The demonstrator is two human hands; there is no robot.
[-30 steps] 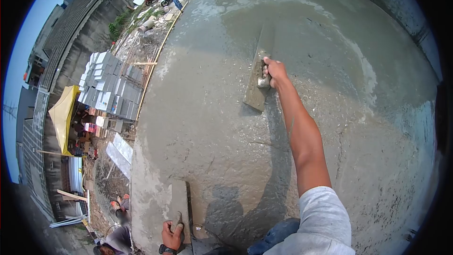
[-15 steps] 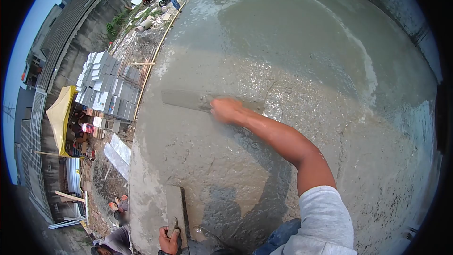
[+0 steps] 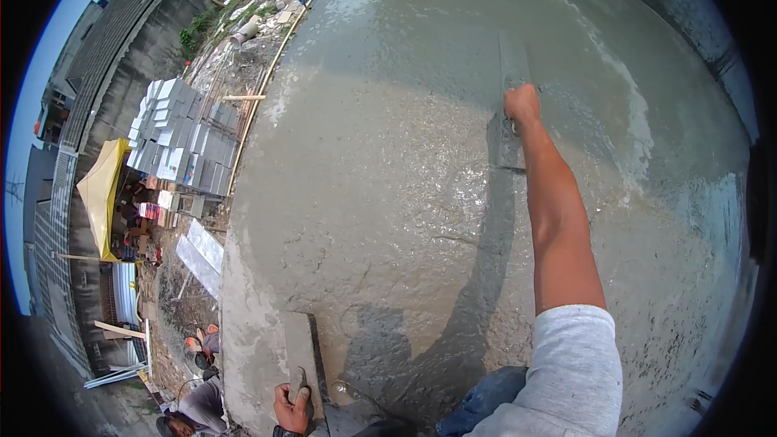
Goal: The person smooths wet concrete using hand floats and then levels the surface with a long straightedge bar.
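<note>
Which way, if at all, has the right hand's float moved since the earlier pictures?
Yes, the float in the right hand has moved rightward, farther from the long pole on the left than in both earlier pictures.

Yellow canopy (image 3: 99, 197), plain grey sleeve (image 3: 576, 364), white blocks (image 3: 174, 133).

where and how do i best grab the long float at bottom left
Probably by the curved handle, where the left hand already is, from above and the near side. The handle rises from the top face, while the float itself is a long, flat blade lying low on the slab, offering little to wrap fingers around.
</note>
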